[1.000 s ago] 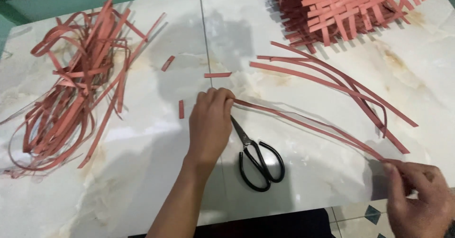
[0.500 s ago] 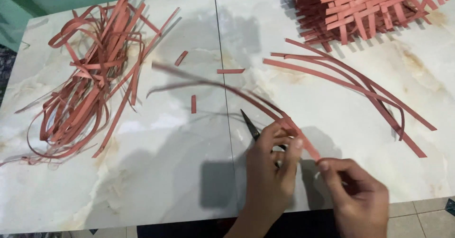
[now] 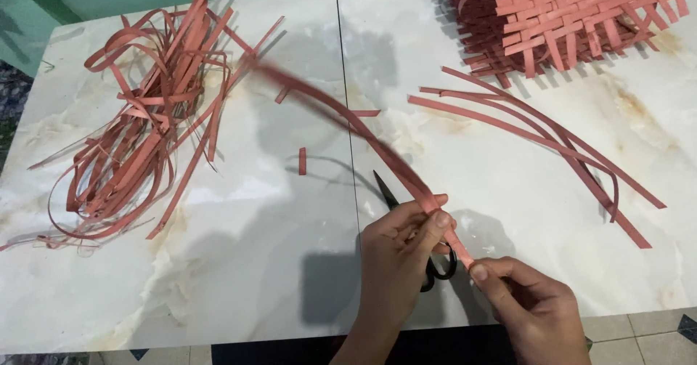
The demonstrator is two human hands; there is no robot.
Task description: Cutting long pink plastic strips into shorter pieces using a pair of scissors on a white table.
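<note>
Both hands (image 3: 443, 263) pinched on a red strip (image 3: 377, 143), its length slanting up-left from them.

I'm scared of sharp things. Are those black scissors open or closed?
Closed, it seems: the scissors show one narrow point on the table. The left hand hides the handles.
</note>
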